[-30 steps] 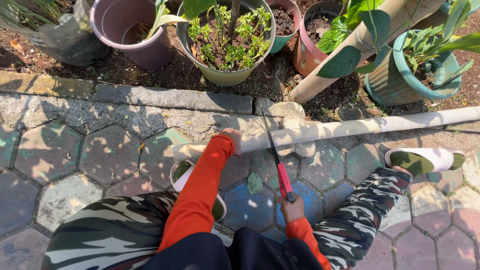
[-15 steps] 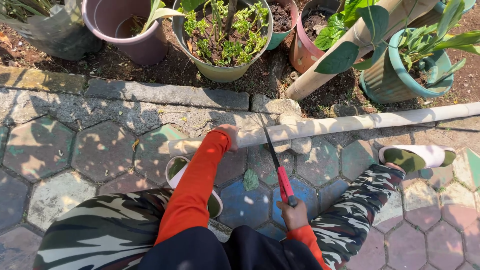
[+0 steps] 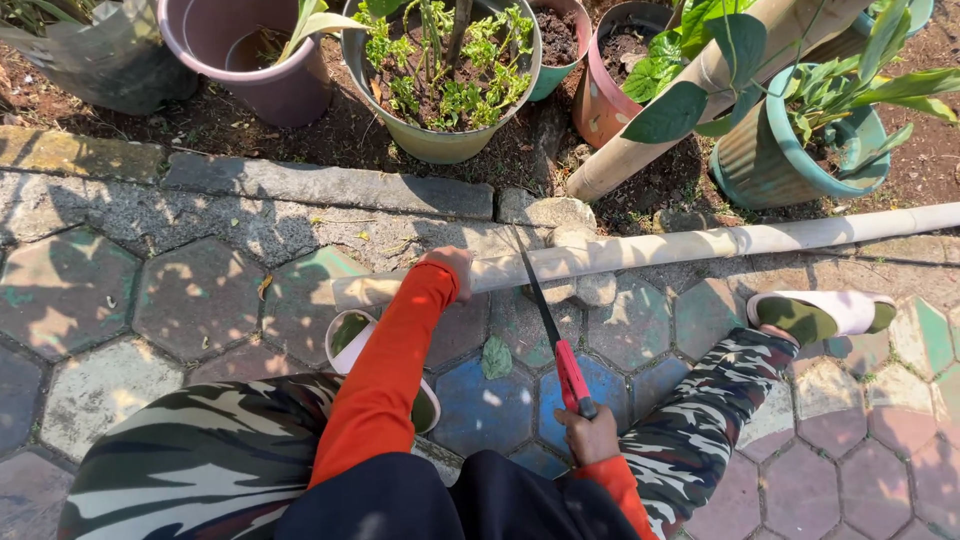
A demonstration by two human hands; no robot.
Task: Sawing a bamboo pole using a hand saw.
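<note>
Outdoors, I crouch on a pavement of hexagonal stones (image 3: 90, 290), worn and patchily painted blue, green and pink, dappled with sun and leaf shade. Towards twelve o'clock the paving ends at a stone kerb (image 3: 330, 185), and beyond it lies bare soil with pots: a mauve pot (image 3: 250, 60) at eleven o'clock, a green pot of small leafy plants (image 3: 440, 70) at twelve, a pinkish pot (image 3: 610, 90) just past it, and a teal ribbed pot (image 3: 800, 150) at two o'clock. A thick pale trunk (image 3: 690, 100) leans up across the soil between the pinkish and teal pots. The long bamboo pole (image 3: 700, 245) lies across the paving from the middle out to three o'clock, resting on a lump of stone (image 3: 560, 215) at the kerb. My left hand (image 3: 450, 268), in an orange sleeve, has its grip clamped down on the pole near its cut end. My right hand (image 3: 590, 435) has its grip closed around the red handle of a hand saw (image 3: 545, 320), whose dark blade runs up towards twelve o'clock and meets the pole just beside my left hand. My camouflage trousers fill the foreground; a white sandal (image 3: 830, 312) sits at three o'clock, another sandal (image 3: 350, 340) under my left arm, and a green leaf (image 3: 497, 358) lies on the stones between them.
</note>
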